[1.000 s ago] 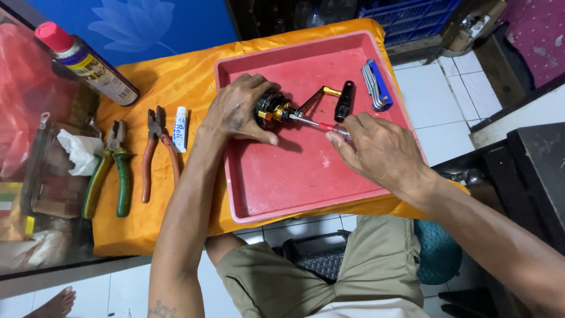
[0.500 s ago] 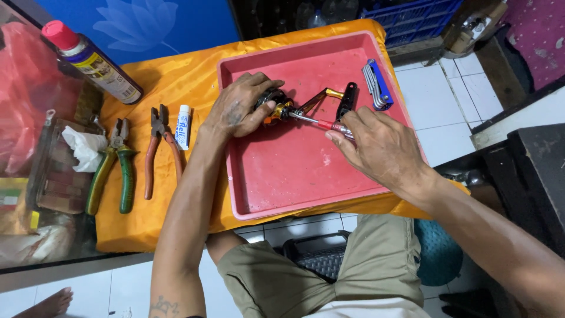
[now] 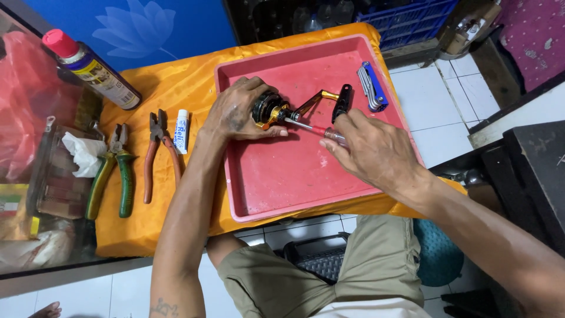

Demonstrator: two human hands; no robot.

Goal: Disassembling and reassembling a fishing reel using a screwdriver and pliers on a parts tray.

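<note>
On the red tray point(image 3: 276, 182), toward its far left corner, the left hand point(image 3: 238, 112) is clamped around a black and gold reel point(image 3: 268, 109), pinning it down. The right hand point(image 3: 368, 147) is closed on a screwdriver point(image 3: 315, 129) with a red collar, its tip set against the reel's side. This looks like work on a side screw; the shaft likely needs to stay square to the reel while the left hand resists the twist. Its gold arm ends in a black knob point(image 3: 342, 101) pointing right. A blue hex key set point(image 3: 371, 87) lies farther right; pliers point(image 3: 159, 153) rest on the orange desk point(image 3: 147, 94).
</note>
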